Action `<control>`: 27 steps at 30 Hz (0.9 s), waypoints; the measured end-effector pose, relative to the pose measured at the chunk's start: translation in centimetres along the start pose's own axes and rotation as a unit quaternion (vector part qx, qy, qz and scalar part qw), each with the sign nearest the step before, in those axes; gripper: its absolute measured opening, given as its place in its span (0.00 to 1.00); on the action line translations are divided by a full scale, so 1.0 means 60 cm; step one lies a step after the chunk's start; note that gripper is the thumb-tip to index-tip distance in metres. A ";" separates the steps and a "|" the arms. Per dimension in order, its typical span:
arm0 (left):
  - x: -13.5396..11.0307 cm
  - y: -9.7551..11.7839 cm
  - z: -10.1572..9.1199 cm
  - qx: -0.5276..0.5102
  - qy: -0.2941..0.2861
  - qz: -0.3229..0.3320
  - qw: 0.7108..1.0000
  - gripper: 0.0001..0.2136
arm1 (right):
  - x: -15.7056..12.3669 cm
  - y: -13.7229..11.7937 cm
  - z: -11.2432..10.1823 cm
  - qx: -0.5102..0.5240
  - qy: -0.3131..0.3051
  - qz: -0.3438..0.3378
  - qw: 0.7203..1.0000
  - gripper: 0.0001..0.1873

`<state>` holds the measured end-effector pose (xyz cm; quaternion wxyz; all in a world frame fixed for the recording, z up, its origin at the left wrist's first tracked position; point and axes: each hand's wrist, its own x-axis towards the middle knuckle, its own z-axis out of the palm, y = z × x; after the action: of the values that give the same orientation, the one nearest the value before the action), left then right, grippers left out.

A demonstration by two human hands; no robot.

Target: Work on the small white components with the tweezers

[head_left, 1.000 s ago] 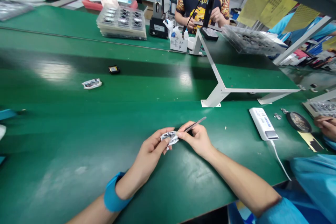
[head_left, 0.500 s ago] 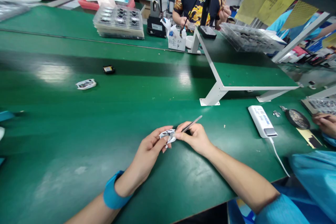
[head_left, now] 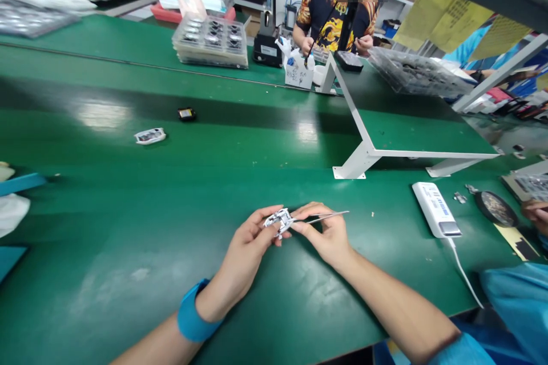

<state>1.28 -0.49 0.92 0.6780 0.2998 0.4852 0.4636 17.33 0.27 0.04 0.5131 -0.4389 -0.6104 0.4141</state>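
the left hand [head_left: 247,244] pinches a small white part [head_left: 278,220] between thumb and fingertips, holding it just above the green table [head_left: 128,228], close to the near edge and roughly in the middle of the view. the right hand [head_left: 327,234] is closed around a pair of metal tweezers [head_left: 327,217]; their tips point left and meet the part's right side, while the back end sticks out to the right past the knuckles. the two hands almost touch at the part. a blue wristband [head_left: 192,316] sits on the left forearm.

farther out on the table lie another small white part [head_left: 149,136] and, beyond it, a little black piece [head_left: 186,114], well apart from the hands. to the right a white device [head_left: 435,217] lies flat with a cable running from its near end, and beside it are a round black dish [head_left: 496,209] and a co-worker's hand [head_left: 537,212] at the frame's edge. a white-legged shelf [head_left: 368,151] stands behind the device. at the far side a stack of clear trays [head_left: 212,40] rests near a person in a patterned shirt [head_left: 331,11].
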 end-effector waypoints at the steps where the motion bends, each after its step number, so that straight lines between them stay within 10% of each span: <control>1: 0.000 0.000 0.001 -0.006 0.000 -0.001 1.000 0.18 | 0.000 -0.001 0.000 -0.008 -0.003 -0.010 1.000 0.03; 27: 0.000 0.004 0.007 -0.132 0.032 -0.035 0.990 0.20 | -0.001 -0.002 -0.003 -0.188 -0.041 -0.207 0.959 0.08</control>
<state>1.61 -0.37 1.28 0.7115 0.1761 0.4513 0.5090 17.49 0.16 0.17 0.4702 -0.3745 -0.7752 0.1941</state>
